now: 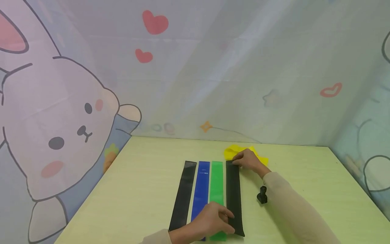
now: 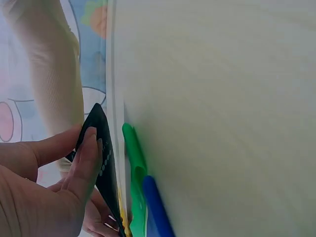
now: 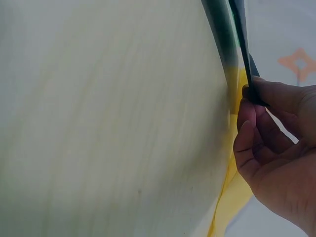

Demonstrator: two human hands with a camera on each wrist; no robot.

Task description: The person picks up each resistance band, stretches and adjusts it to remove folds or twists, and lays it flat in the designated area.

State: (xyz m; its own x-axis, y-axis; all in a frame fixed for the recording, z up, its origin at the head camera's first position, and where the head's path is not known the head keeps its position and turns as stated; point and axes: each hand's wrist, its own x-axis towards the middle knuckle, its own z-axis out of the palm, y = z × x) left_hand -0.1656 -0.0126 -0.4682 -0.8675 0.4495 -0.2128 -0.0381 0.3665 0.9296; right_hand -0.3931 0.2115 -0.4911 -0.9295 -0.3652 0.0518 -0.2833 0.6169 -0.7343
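Both hands hold the rightmost black exercise band [image 1: 234, 193], one at each end. Its near end is pinched between the thumb and fingers of my left hand [image 1: 211, 220]. My right hand [image 1: 249, 160] pinches the far end, with the band's edge [image 3: 243, 49] running away from the fingertips in the right wrist view. In the left wrist view the band [image 2: 104, 170] stands raised above the table, small pale print on its face. Left of it lie a green band [image 1: 217, 186], a blue band [image 1: 201, 189] and another black band [image 1: 183, 195], roughly side by side.
A crumpled yellow band [image 1: 234, 151] lies behind the right hand near the back of the pale table [image 1: 137, 183]. A small black knobbed object [image 1: 262, 195] stands beside the right forearm. Printed cloth [image 1: 195, 84] hangs along the table's back and sides.
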